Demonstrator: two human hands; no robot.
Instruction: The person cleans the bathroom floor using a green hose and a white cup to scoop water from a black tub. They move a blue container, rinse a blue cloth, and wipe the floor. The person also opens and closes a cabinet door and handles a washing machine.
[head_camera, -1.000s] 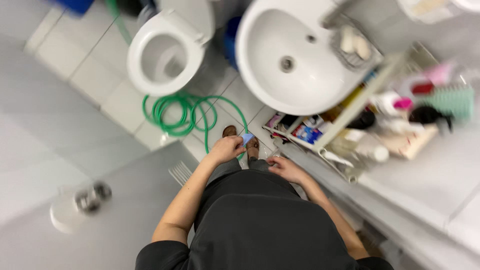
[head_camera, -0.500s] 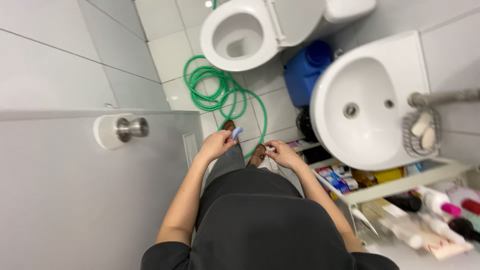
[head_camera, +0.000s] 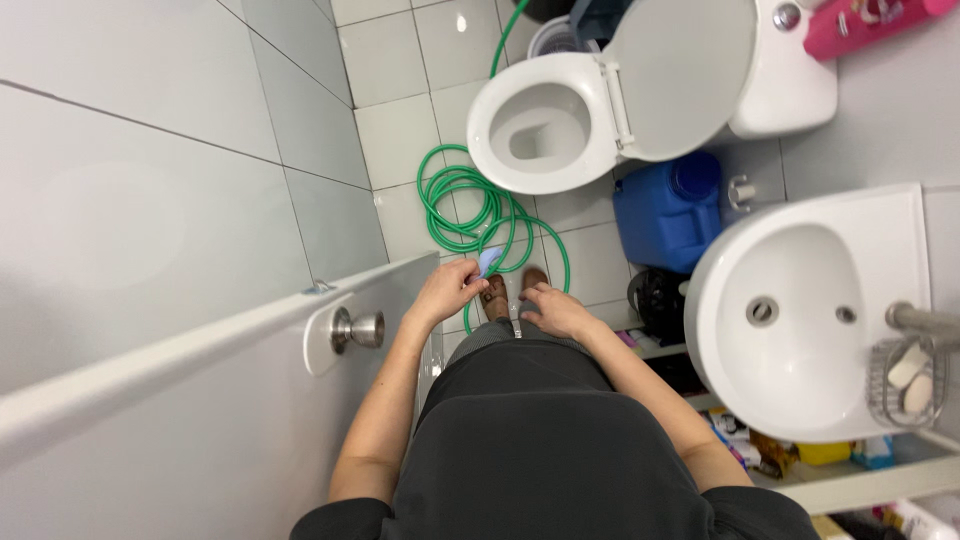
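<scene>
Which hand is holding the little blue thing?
The left hand, beside the door, pinches the small blue item. The right hand is open and holds nothing.

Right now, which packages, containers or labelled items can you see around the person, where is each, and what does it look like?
Blue jerrycan: on the floor between toilet and sink, boxy, round cap.
Pink package: top right, on the toilet tank, long and flat.
Small boxes and packets: shelf under the sink, mixed yellow, blue and white.
Light blue piece: pinched in the left hand, small, kind unclear.
No signs or screens.
</scene>
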